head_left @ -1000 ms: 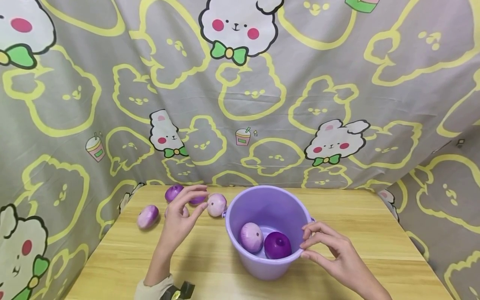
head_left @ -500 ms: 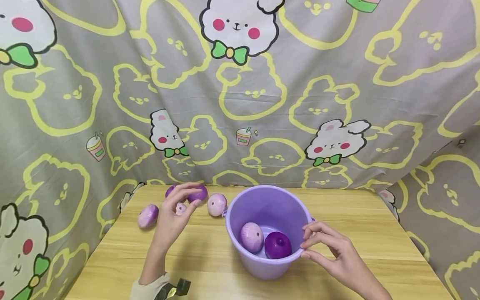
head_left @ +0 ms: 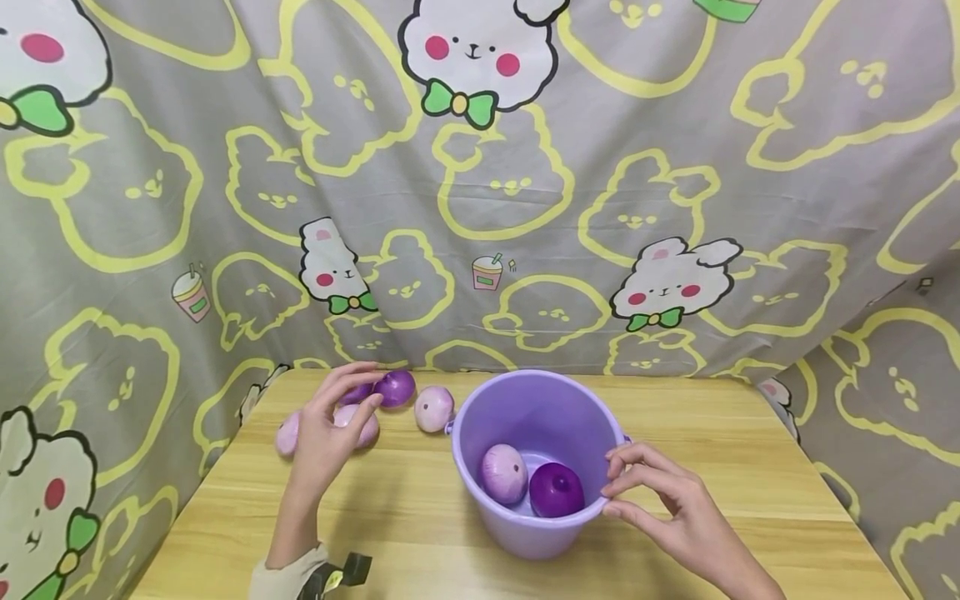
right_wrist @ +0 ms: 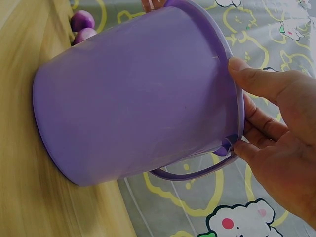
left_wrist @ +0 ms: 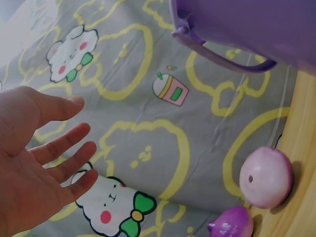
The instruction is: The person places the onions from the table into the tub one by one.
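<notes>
A purple bucket [head_left: 517, 537] stands upright on the table with a pale onion [head_left: 504, 477] and a dark purple onion [head_left: 557, 492] at its bottom. Thumb and fingers of my right hand [head_left: 675, 508] pinch the bucket's right rim; the right wrist view shows the thumb outside the rim. My left hand [head_left: 322, 437] hovers over the onions left of the bucket, fingers relaxed and nothing in them. Under and behind it are a pale onion [head_left: 367, 427] and a partly covered purple onion [head_left: 356, 393]. A pinkish onion [head_left: 287, 435] shows beside the wrist.
Nearest the bucket's left side sits a pale onion [head_left: 434, 409], with a purple onion [head_left: 395, 388] behind it to the left. The bucket's handle [right_wrist: 192, 174] hangs down its side. A patterned grey curtain [head_left: 525, 208] encloses the wooden table [head_left: 712, 417] at the back and sides.
My left hand has shifted left, away from the bucket and over the onions, uncovering the rear purple onion and partly covering the leftmost one. The right hand and bucket stay put.
</notes>
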The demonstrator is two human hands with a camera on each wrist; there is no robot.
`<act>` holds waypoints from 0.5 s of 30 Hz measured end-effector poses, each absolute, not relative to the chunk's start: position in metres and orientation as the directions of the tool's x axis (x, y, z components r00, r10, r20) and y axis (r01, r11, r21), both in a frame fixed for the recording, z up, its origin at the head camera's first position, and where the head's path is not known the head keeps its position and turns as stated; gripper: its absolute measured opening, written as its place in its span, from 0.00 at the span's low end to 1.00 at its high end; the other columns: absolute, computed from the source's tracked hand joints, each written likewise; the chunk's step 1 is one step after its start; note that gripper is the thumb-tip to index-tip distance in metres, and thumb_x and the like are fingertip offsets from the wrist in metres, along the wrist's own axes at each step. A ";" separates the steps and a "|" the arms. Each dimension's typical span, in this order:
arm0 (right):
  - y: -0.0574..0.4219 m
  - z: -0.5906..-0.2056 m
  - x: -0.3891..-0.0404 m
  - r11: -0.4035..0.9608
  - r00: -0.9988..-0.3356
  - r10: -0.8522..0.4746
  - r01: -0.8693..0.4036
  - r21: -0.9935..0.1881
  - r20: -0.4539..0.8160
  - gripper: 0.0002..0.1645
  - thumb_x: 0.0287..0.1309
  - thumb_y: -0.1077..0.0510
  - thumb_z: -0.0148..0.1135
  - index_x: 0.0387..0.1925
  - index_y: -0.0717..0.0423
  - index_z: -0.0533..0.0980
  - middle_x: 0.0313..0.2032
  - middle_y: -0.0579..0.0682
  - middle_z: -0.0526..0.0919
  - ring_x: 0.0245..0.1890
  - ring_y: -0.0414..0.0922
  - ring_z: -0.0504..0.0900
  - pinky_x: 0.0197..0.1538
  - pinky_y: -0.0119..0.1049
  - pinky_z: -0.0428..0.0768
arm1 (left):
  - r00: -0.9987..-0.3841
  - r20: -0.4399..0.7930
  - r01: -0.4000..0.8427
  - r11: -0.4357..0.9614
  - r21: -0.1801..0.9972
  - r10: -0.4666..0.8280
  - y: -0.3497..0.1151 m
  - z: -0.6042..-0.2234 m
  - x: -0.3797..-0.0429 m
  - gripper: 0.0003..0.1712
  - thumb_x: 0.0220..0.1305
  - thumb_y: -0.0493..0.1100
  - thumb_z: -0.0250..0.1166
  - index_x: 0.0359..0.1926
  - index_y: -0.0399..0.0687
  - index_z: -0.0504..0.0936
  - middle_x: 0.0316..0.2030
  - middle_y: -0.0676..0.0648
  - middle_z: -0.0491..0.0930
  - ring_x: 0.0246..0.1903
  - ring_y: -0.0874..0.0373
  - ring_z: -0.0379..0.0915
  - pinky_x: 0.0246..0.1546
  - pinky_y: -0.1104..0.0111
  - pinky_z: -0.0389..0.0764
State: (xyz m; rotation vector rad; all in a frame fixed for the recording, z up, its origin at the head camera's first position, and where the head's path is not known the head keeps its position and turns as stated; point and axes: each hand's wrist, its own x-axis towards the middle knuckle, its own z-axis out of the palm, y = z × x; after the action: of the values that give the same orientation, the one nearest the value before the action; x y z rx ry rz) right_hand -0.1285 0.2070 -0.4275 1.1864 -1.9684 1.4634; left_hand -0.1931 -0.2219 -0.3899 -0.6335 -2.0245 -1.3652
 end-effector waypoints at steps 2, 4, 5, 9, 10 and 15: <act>0.207 -0.427 -0.129 0.087 -0.552 -0.385 -0.820 -0.566 0.740 0.31 0.36 0.85 0.73 0.43 0.57 0.84 0.46 0.55 0.80 0.61 0.45 0.76 0.64 0.32 0.75 | -0.692 0.720 0.682 0.366 0.633 0.044 -0.224 -0.389 -0.193 0.20 0.59 0.21 0.69 0.50 0.38 0.86 0.57 0.41 0.80 0.59 0.52 0.74 0.61 0.73 0.74; 0.207 -0.427 -0.128 0.096 -0.555 -0.384 -0.819 -0.566 0.738 0.32 0.36 0.85 0.73 0.43 0.56 0.84 0.46 0.54 0.80 0.60 0.44 0.76 0.64 0.32 0.76 | -0.684 0.729 0.684 0.385 0.620 0.039 -0.227 -0.389 -0.194 0.19 0.58 0.21 0.69 0.50 0.38 0.86 0.57 0.40 0.80 0.59 0.53 0.74 0.62 0.74 0.73; 0.207 -0.427 -0.128 0.099 -0.556 -0.384 -0.818 -0.566 0.737 0.32 0.35 0.85 0.73 0.43 0.56 0.84 0.46 0.54 0.80 0.60 0.44 0.76 0.64 0.32 0.76 | -0.683 0.730 0.681 0.392 0.618 0.036 -0.228 -0.389 -0.194 0.19 0.58 0.21 0.69 0.49 0.38 0.86 0.56 0.40 0.80 0.59 0.54 0.74 0.63 0.73 0.72; 0.208 -0.427 -0.128 0.101 -0.558 -0.382 -0.818 -0.567 0.737 0.32 0.35 0.85 0.73 0.42 0.56 0.84 0.46 0.54 0.80 0.60 0.44 0.76 0.64 0.32 0.76 | -0.698 0.716 0.666 0.387 0.638 0.021 -0.233 -0.390 -0.195 0.17 0.59 0.21 0.69 0.49 0.35 0.85 0.56 0.37 0.80 0.60 0.57 0.74 0.66 0.72 0.71; 0.208 -0.427 -0.128 0.101 -0.558 -0.381 -0.817 -0.567 0.737 0.32 0.36 0.84 0.73 0.42 0.56 0.84 0.46 0.54 0.80 0.60 0.44 0.76 0.64 0.32 0.76 | -0.705 0.709 0.661 0.378 0.648 0.016 -0.235 -0.390 -0.195 0.17 0.59 0.21 0.68 0.49 0.34 0.85 0.56 0.36 0.80 0.60 0.57 0.74 0.66 0.72 0.71; 0.208 -0.426 -0.128 0.098 -0.556 -0.382 -0.818 -0.566 0.738 0.31 0.36 0.84 0.73 0.42 0.56 0.84 0.46 0.54 0.80 0.60 0.44 0.77 0.64 0.32 0.76 | -0.717 0.697 0.650 0.337 0.681 -0.025 -0.245 -0.391 -0.195 0.17 0.60 0.19 0.66 0.50 0.31 0.84 0.56 0.33 0.79 0.59 0.58 0.74 0.63 0.71 0.74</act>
State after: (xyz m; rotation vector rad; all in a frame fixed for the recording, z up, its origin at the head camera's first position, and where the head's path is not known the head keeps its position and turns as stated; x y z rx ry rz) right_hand -0.1281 0.2076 -0.4264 1.1745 -1.9774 1.4537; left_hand -0.1948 -0.2447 -0.3910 -0.5456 -1.9899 -1.4160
